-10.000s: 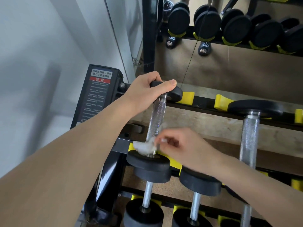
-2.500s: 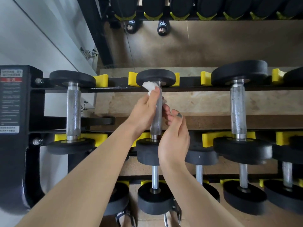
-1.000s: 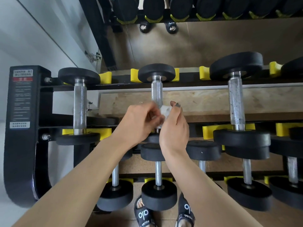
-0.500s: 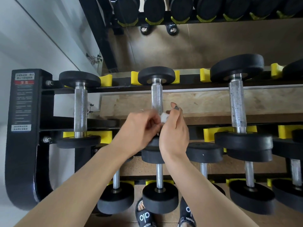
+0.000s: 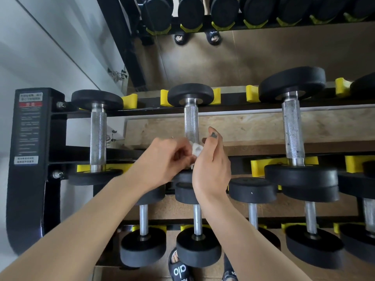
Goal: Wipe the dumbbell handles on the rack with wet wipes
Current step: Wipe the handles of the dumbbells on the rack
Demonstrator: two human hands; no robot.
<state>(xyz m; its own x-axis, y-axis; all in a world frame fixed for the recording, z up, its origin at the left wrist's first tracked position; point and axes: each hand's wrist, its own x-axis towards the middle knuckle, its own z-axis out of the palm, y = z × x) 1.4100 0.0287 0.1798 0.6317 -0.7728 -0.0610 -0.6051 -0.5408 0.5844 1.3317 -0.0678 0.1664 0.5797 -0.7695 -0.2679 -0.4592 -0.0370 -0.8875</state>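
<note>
On the rack's top tier lie three black dumbbells with knurled steel handles: a left one [image 5: 98, 136], a middle one [image 5: 191, 120] and a larger right one [image 5: 293, 128]. A small crumpled white wet wipe [image 5: 196, 149] sits just in front of the middle handle's lower end. My left hand [image 5: 162, 161] and my right hand [image 5: 211, 165] meet there, both with curled fingers pinching the wipe between them. The hands hide the lower part of the middle handle and its near weight.
The black rack frame [image 5: 30, 159] with a warning label stands at the left beside a white wall. Yellow cradles [image 5: 261, 166] hold the weights. A lower tier carries several more dumbbells [image 5: 197, 230]. My sandalled feet [image 5: 179, 268] show below. A mirror behind reflects another row.
Ten seconds ago I wiped the leftmost handle; then my left hand rubbed the wipe at the top of the middle handle. Both hands have since come together at its lower end, holding the wipe.
</note>
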